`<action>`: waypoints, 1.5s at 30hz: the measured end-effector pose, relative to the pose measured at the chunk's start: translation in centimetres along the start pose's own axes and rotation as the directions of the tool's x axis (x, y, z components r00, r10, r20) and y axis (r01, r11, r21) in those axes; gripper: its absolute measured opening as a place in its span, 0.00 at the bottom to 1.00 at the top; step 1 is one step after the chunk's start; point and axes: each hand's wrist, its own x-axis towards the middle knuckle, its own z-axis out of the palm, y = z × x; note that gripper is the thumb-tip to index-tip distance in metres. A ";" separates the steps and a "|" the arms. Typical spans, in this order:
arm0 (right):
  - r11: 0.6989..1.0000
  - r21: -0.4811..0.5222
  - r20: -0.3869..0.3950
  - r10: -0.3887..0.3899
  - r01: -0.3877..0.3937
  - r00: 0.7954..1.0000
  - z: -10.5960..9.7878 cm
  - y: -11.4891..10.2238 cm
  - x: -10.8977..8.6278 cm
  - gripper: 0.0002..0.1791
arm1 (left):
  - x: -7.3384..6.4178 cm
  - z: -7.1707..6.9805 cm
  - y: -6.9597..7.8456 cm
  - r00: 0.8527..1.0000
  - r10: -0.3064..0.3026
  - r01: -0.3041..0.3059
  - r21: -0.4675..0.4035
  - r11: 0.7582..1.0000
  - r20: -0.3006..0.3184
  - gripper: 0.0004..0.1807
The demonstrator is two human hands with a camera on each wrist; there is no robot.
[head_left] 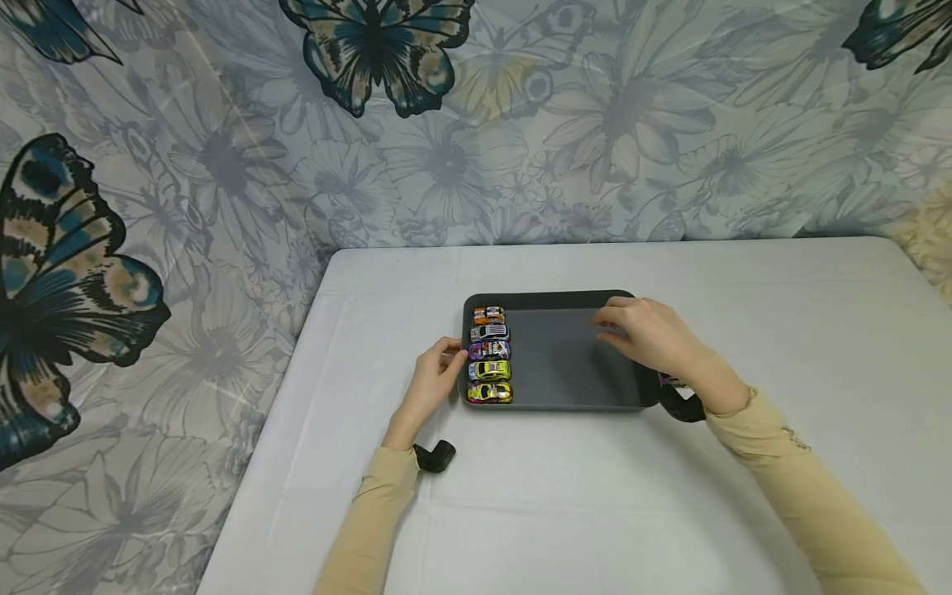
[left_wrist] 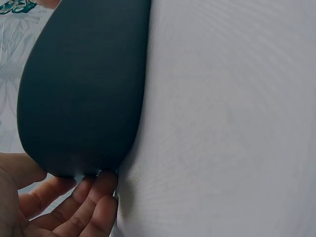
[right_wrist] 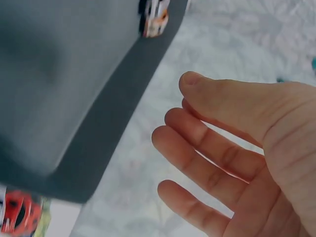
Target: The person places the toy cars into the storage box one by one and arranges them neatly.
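Currently, left hand [head_left: 437, 368] grips tray [head_left: 561, 364] bearing 5 cars [head_left: 489, 350]; right hand [head_left: 645, 335] hovers, fingers apart.

markings on toy cars [head_left: 489, 351], unreadable

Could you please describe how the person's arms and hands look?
The left sleeve and right sleeve are beige; the right bears a small dark marking. A black attachment shows beside each sleeve's end. The left hand and right hand are bare.

Soft, even light; the right arm [head_left: 806, 483] casts a faint shadow on the tabletop [head_left: 565, 512] beside the tray's [head_left: 554, 364] near right corner. Left wrist view dimmer; right wrist view blurs the cars [right_wrist: 20, 212].
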 end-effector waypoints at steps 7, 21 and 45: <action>0.999 -0.029 -0.040 0.027 -0.028 0.999 -1.6 1.8 -2.3 0.10 | 0.1 0.0 0.1 1.000 0.018 -0.018 0.007 1.000 -0.003 0.13; 0.994 -0.046 0.002 0.104 -0.104 0.995 -1.9 3.3 -7.0 0.10 | 0.0 0.2 0.0 1.000 -0.001 0.001 0.014 1.000 -0.002 0.14; 0.987 -0.042 0.066 0.154 -0.152 0.986 -0.2 3.6 -9.3 0.12 | -0.2 0.1 0.1 1.000 0.006 -0.006 0.010 1.000 -0.002 0.13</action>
